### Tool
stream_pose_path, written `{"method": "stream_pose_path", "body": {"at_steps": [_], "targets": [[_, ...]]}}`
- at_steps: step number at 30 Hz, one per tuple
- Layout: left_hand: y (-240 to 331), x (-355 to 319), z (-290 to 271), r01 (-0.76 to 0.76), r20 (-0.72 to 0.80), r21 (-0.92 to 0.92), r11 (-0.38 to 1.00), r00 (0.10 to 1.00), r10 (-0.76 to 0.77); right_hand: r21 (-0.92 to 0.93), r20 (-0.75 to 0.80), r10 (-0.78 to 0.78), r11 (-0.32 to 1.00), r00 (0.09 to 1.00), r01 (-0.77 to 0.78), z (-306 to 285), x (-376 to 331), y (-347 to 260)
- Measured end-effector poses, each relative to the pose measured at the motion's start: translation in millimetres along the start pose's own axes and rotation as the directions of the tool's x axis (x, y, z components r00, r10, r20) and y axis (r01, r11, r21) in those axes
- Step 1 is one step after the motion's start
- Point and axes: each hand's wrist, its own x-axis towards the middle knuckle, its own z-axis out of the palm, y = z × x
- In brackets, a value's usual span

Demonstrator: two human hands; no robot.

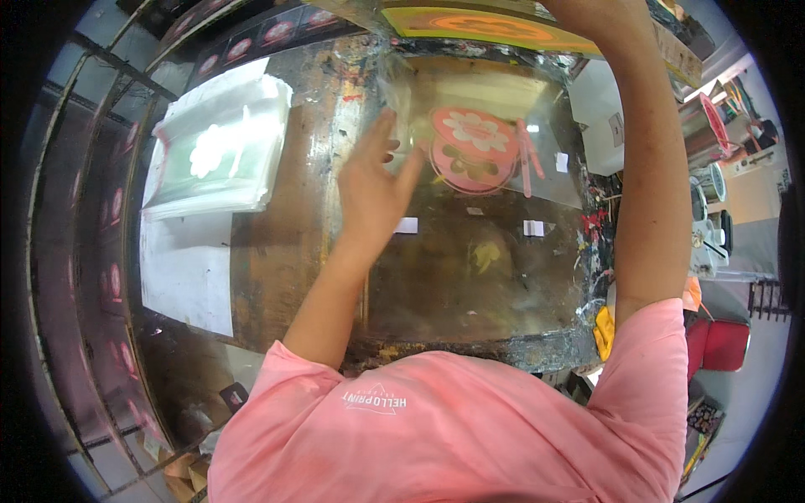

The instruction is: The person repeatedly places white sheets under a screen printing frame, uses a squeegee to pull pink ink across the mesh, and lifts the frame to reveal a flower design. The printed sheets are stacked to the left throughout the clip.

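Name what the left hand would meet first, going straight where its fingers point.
The left hand would probably meet the clear plastic sheet first; depth and any present contact are unclear.

The right hand [579, 12] is cut off by the upper edge, its fingers and anything in them out of sight. The left hand [373, 172] is blurred, so whether it touches the clear sheet [560, 183] to its right cannot be told. Beyond it, the yellow panel [436, 23] is partly hidden by the right wrist [610, 35]. Well left of the left hand, marks on pink-printed sheets [116, 207] are too small to make out
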Motion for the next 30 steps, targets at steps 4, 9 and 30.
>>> {"method": "stream_pose_path", "body": {"at_steps": [4,9,30], "targets": [[-11,30,-62,0.174,-0.089,-0.158,0.972,0.978,-0.190,0.036,0.099,0.083,0.996,0.992,-0.087,-5,-6,-5],[-106,80,-163,0.033,-0.235,0.137,0.990,0.972,0.000,-0.037,0.014,0.087,0.996,0.996,-0.086,3,-22,0],[-186,23,-206,0.034,0.180,0.755,0.655,0.950,-0.256,-0.072,0.112,-0.075,0.994,0.991,0.083,9,-22,12]]}}
